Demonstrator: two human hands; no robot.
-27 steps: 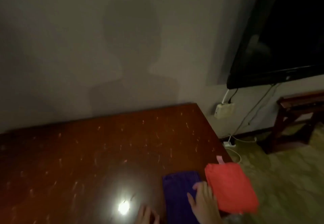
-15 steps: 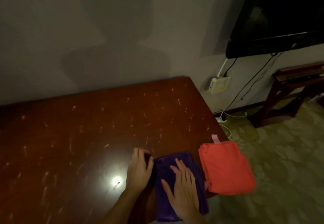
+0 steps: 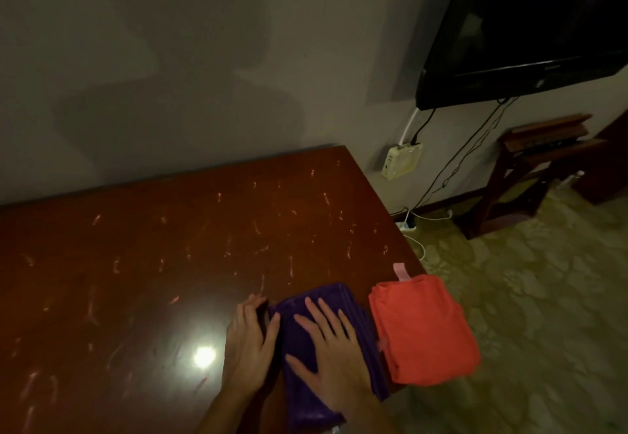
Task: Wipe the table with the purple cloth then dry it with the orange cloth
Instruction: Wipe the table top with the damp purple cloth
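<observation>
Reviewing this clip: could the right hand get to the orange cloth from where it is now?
Probably yes. The right hand lies flat on the purple cloth, and the orange cloth sits just beside it at the table edge, with nothing between them.

Around the room we are seeing:
A dark television (image 3: 530,25) hanging above cables (image 3: 465,158), a wall box (image 3: 402,161), a wooden stand (image 3: 533,168).

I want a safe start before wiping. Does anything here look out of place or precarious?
Yes. The orange cloth lies at the right corner of the table with its right side hanging past the edge, so a nudge might drop it. The purple cloth lies folded under the flat right hand. The tabletop shows many pale streaks.
</observation>
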